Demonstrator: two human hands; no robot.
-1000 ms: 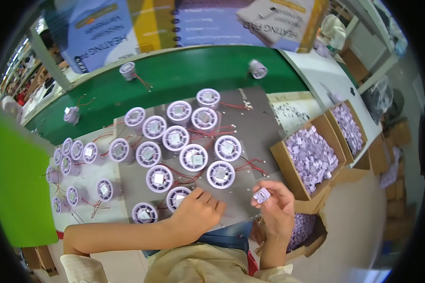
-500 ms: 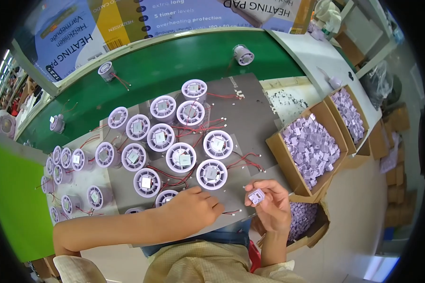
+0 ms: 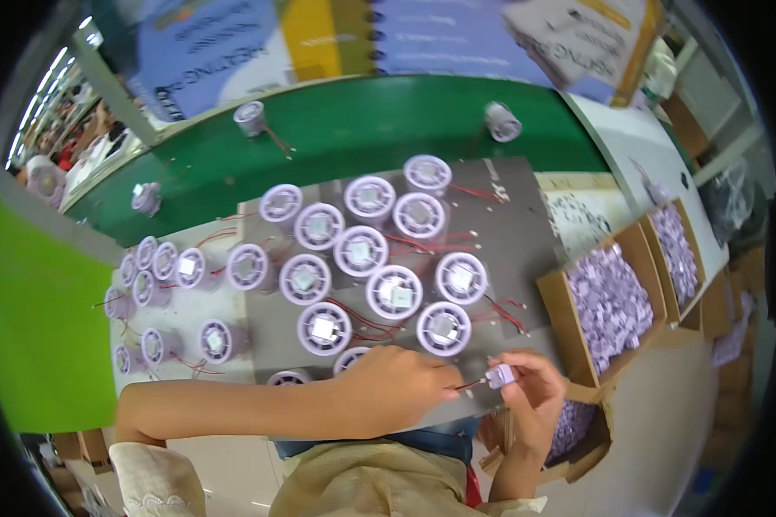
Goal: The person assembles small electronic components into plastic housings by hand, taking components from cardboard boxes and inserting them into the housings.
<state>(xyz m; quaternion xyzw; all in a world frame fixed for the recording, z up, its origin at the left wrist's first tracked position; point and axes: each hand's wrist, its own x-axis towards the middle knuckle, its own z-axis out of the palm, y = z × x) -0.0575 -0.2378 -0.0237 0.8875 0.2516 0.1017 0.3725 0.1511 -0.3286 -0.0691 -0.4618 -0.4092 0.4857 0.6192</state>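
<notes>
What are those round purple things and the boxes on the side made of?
The round purple parts look like moulded plastic: smooth, pale lilac, with even ribbed rims and a shiny square in the middle that may be metal. The boxes look like cardboard: brown, matte, with folded flaps. The small piece in the right hand seems the same pale plastic, with thin red wires; it is too small to be sure.

Prob. an assembly workshop: dozens of identical round white fan-like parts [image 3: 394,291] w/ red wires crowd the grey mat [image 3: 526,250] above the hands, cardboard boxes [image 3: 608,302] of small parts to their right.
</notes>
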